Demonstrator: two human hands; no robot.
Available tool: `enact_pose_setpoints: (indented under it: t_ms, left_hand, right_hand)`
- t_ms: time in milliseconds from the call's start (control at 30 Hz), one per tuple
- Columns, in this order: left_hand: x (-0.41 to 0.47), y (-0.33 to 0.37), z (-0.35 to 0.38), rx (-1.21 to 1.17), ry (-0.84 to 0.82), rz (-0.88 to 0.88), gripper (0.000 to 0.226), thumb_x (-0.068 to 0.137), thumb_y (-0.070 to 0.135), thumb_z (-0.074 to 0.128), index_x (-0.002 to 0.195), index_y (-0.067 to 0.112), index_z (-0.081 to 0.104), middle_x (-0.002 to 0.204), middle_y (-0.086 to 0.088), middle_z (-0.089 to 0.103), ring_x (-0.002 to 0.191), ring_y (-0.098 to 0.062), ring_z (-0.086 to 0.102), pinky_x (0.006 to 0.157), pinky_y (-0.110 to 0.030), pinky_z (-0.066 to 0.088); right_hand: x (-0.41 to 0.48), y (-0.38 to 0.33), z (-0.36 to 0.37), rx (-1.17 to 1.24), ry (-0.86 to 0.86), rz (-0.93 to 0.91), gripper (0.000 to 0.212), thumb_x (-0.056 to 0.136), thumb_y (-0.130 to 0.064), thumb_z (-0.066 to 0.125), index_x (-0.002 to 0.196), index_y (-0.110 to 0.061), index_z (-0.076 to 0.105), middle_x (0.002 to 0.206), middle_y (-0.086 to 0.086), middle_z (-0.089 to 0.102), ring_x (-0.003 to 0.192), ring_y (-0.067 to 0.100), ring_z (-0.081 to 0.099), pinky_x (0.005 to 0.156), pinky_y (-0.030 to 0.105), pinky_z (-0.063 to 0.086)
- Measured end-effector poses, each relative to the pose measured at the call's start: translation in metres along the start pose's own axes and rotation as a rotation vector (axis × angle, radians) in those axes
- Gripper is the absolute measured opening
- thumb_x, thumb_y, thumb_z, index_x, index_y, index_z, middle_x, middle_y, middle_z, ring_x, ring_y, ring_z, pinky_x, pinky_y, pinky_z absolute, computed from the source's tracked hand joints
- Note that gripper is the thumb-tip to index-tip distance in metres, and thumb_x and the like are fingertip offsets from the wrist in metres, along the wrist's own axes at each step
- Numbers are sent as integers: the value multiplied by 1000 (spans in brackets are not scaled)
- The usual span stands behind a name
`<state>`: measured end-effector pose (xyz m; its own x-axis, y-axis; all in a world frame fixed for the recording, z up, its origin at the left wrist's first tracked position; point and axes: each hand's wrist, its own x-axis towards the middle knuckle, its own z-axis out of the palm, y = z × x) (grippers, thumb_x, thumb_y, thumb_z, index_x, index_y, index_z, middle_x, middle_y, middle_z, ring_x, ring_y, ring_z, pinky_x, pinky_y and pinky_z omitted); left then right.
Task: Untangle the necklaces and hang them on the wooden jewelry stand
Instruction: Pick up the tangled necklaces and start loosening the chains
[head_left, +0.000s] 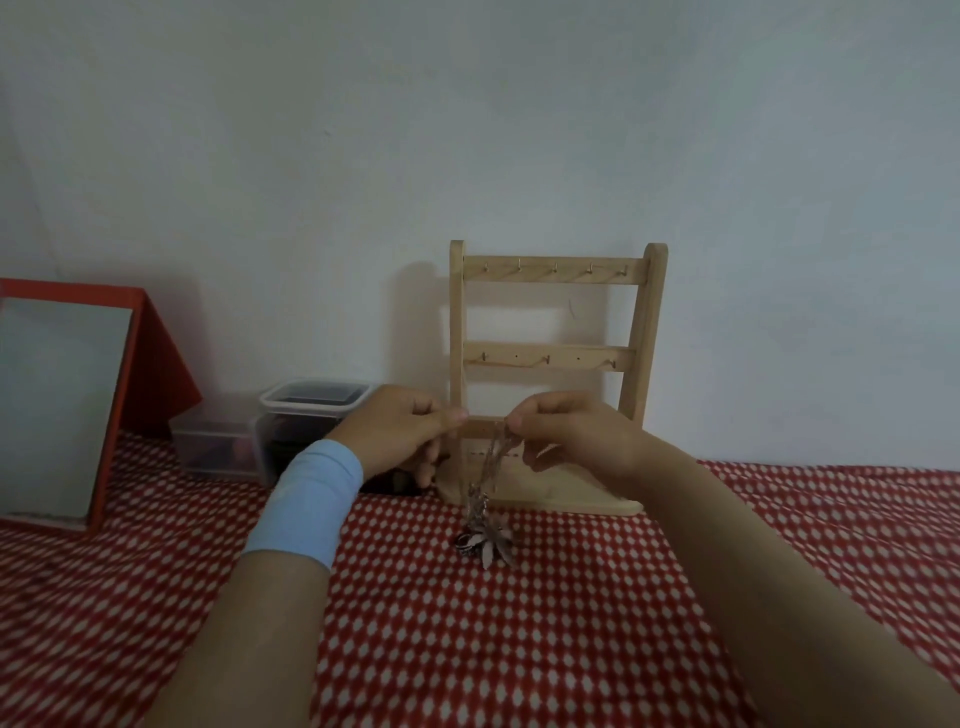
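Note:
The wooden jewelry stand (556, 353) leans against the wall, its rails of small hooks bare. In front of its lowest rail, my left hand (402, 431) and my right hand (576, 436) each pinch thin chain between thumb and forefinger. The tangled necklaces (488, 478) hang down between the two hands. Their flower-shaped pendants (485, 543) rest on the red patterned cloth just before the stand's base. A light blue band wraps my left wrist.
A red-framed mirror (57, 410) stands at the left. Two clear plastic boxes (306, 415) with dark contents sit behind my left hand, by the wall. The red and white cloth (467, 649) covers the whole surface.

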<state>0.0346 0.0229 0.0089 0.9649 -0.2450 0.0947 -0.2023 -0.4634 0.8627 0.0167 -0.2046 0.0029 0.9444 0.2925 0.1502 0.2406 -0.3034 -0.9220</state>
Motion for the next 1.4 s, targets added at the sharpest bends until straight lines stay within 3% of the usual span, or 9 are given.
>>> enact_pose_setpoints:
  t_ms: [167,367,500,600,733,933,1067,1267,1400]
  left_hand:
    - [-7,0,-12,222,-170,-212,23,94,24,64,105,5,68,94,-9,68,83,-20,70,71,-39,62]
    - [-6,27,-2,179,-4,0,20,91,19,66,110,23,65,120,0,57,101,-15,60,65,-26,60]
    - [-7,39,5,137,-21,157,19,95,29,57,109,24,71,106,6,71,97,-13,68,92,-35,54]
    - [-7,37,15,-35,-50,170,16,91,21,66,106,16,70,88,-2,77,81,-14,74,82,-31,58]
    - [-5,25,16,-158,-40,180,9,87,9,70,96,11,71,82,-6,76,68,-15,70,73,-27,60]
    - [0,23,23,26,-1,278,15,97,19,56,92,24,68,85,5,71,71,-3,65,66,-24,54]
    - [2,22,26,79,-82,202,33,102,37,43,87,18,65,81,-2,62,76,-17,63,79,-33,55]
    - [6,10,24,-343,-163,163,46,91,53,54,101,12,71,95,-6,71,91,-23,66,93,-36,50]
    - [6,2,22,-409,-228,231,30,85,34,60,107,17,72,102,-1,74,98,-14,68,95,-34,49]
  right_hand:
    - [0,-6,5,132,39,-66,18,101,-14,59,89,-8,71,91,8,74,85,20,68,96,46,55]
    - [4,-8,17,205,-6,-58,26,105,-17,50,91,-9,70,86,7,74,84,22,69,93,46,57]
    - [1,-12,17,166,15,-99,24,105,-20,54,98,-7,72,88,10,75,82,21,68,81,35,59]
    - [1,-15,17,160,82,-121,24,102,-21,59,98,-5,76,94,20,76,82,26,70,79,38,60]
    - [1,-15,14,167,65,-14,28,104,-24,57,95,-4,74,68,0,68,61,13,60,67,33,57]
    - [0,-14,14,127,40,140,38,105,-37,51,75,-16,59,52,-7,45,52,14,40,64,34,47]
    - [2,-14,12,224,90,105,32,102,-36,55,84,-10,56,66,1,52,64,17,52,73,35,51]
    - [2,-13,11,402,59,7,18,99,-20,64,103,-2,62,57,1,41,56,17,47,72,38,60]
    - [1,-14,9,345,83,-20,19,99,-19,64,83,-9,68,53,-3,32,48,14,38,61,35,57]
